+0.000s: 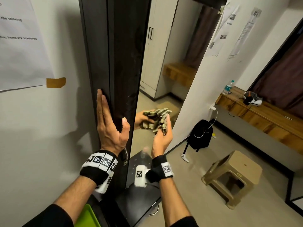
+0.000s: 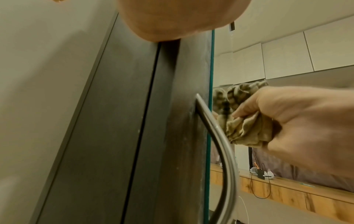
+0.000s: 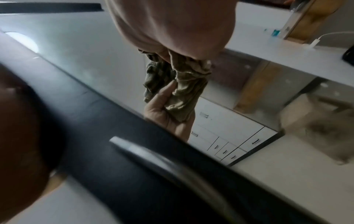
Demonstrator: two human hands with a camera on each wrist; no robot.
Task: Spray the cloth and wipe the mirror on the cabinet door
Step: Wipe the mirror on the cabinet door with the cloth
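Observation:
The dark cabinet door (image 1: 118, 63) stands edge-on, with its mirror (image 1: 164, 63) on the right face. My right hand (image 1: 161, 140) grips a crumpled checked cloth (image 1: 162, 122) and holds it against the glass, where both are reflected. My left hand (image 1: 109, 128) lies flat on the door's dark left side, fingers straight, thumb across the edge. In the left wrist view the right hand (image 2: 306, 121) bunches the cloth (image 2: 247, 130) beside the metal door handle (image 2: 220, 136). In the blurred right wrist view the cloth (image 3: 184, 91) hangs from the hand (image 3: 182, 27) over the mirror (image 3: 95, 57).
Right of the door, a tan plastic stool (image 1: 232, 176), a black backpack (image 1: 200, 135) and a white controller (image 1: 185, 158) sit on the floor. A wooden shelf (image 1: 262, 115) carries a water bottle (image 1: 228, 87) and a headset (image 1: 252, 98). Papers (image 1: 19, 43) hang on the left wall.

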